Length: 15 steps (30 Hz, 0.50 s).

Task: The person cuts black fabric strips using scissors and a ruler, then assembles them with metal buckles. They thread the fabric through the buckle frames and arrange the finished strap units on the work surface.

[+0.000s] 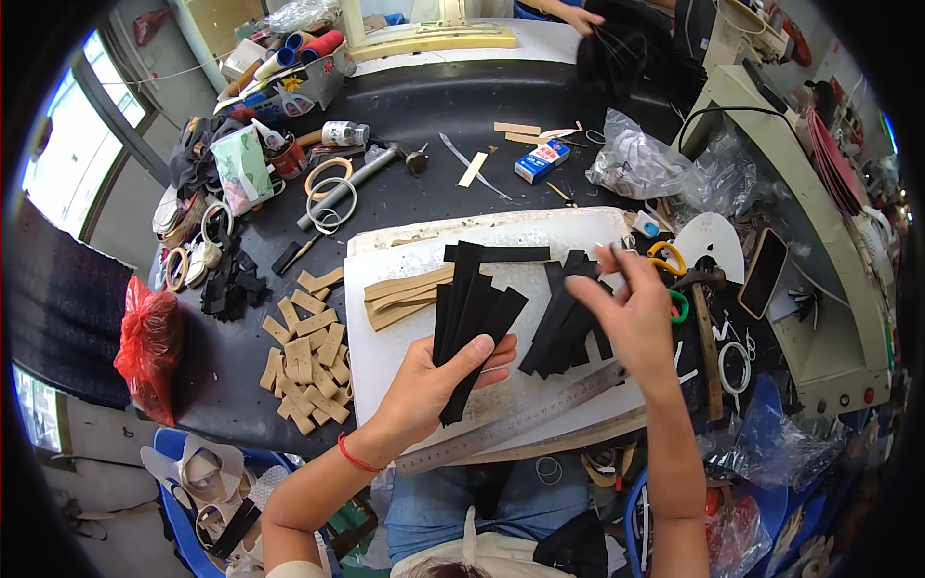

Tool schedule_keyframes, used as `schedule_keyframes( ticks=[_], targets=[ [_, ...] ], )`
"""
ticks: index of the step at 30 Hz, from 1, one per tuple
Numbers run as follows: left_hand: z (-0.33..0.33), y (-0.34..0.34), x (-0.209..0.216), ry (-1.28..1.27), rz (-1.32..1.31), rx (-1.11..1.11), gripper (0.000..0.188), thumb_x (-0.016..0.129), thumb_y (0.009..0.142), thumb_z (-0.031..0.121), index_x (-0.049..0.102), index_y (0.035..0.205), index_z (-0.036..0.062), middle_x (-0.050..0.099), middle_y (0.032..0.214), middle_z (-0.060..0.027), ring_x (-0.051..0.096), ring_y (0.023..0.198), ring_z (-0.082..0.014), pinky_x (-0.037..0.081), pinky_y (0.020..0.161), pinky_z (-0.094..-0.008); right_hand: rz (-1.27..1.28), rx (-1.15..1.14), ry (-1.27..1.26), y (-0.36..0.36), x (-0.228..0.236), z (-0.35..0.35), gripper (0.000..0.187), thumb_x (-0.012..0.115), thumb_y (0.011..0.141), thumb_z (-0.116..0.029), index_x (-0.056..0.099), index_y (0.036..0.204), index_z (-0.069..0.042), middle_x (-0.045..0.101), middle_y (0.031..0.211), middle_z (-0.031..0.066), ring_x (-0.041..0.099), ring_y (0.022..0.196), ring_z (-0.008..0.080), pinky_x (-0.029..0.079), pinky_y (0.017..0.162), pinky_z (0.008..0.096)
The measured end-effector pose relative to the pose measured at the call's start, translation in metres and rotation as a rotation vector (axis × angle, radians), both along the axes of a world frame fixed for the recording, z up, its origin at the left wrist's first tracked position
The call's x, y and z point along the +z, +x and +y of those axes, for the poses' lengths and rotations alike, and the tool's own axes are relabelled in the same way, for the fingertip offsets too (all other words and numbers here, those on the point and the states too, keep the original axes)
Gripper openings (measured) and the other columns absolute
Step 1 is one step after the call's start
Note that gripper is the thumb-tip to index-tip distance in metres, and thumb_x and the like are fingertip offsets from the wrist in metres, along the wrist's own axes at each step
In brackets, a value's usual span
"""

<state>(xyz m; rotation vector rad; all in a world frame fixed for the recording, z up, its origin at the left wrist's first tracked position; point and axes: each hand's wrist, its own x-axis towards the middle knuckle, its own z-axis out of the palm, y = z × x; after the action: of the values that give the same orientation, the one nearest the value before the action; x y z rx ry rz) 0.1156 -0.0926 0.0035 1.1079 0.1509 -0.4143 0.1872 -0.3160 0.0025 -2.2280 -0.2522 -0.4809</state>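
Note:
Several flat black strips (474, 313), fanned out at their far ends, are gripped between the thumb and fingers of my left hand (429, 385). My right hand (636, 313) hovers over a loose pile of black strips (554, 337), its thumb and forefinger apart and nothing visible between them. Both hands are above a white board (381, 371). One black strip (520, 253) lies crosswise beyond the held bunch. Left of that bunch is a stack of long tan strips (400, 299). A steel ruler (511, 429) lies slanted along the board's near edge.
Short tan pieces (313, 376) are heaped left of the board, near a red plastic bag (149, 347). Orange-handled scissors (665, 258), a hammer (708, 337) and a phone (763, 275) lie to the right, beside a machine (838, 356). Another person's hand (578, 17) shows at the far side.

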Motion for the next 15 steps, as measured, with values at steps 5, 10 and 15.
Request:
schedule_keyframes(
  ticks=[5, 10, 15],
  targets=[
    [-0.003, -0.005, 0.001, -0.025, -0.006, -0.069, 0.042, 0.056, 0.096, 0.026, 0.053, 0.124, -0.0051, 0.062, 0.114, -0.0162, 0.063, 0.104, -0.0221, 0.053, 0.091, -0.0335, 0.533, 0.388, 0.367, -0.022, 0.017, 0.040, 0.028, 0.075, 0.080, -0.023, 0.066, 0.084, 0.003, 0.058, 0.068, -0.0017, 0.046, 0.060, 0.0044, 0.038, 0.054, 0.0218],
    [0.009, -0.002, -0.004, 0.101, -0.057, -0.067, 0.048, 0.049, 0.099, 0.030, 0.047, 0.129, -0.0071, 0.060, 0.117, -0.0205, 0.060, 0.110, -0.0253, 0.053, 0.091, -0.0343, 0.461, 0.285, 0.420, -0.003, 0.014, 0.009, 0.023, 0.074, 0.080, -0.019, 0.064, 0.085, 0.002, 0.060, 0.073, -0.0014, 0.050, 0.066, 0.0042, 0.041, 0.057, 0.0231],
    [0.007, -0.001, 0.002, 0.078, -0.051, -0.150, 0.047, 0.050, 0.099, 0.030, 0.049, 0.127, -0.0082, 0.060, 0.117, -0.0213, 0.060, 0.109, -0.0253, 0.054, 0.091, -0.0334, 0.334, 0.208, 0.219, -0.003, 0.024, 0.015, 0.031, 0.077, 0.075, -0.017, 0.067, 0.100, -0.003, 0.058, 0.083, -0.0041, 0.042, 0.067, 0.0028, 0.036, 0.058, 0.0192]
  ],
)
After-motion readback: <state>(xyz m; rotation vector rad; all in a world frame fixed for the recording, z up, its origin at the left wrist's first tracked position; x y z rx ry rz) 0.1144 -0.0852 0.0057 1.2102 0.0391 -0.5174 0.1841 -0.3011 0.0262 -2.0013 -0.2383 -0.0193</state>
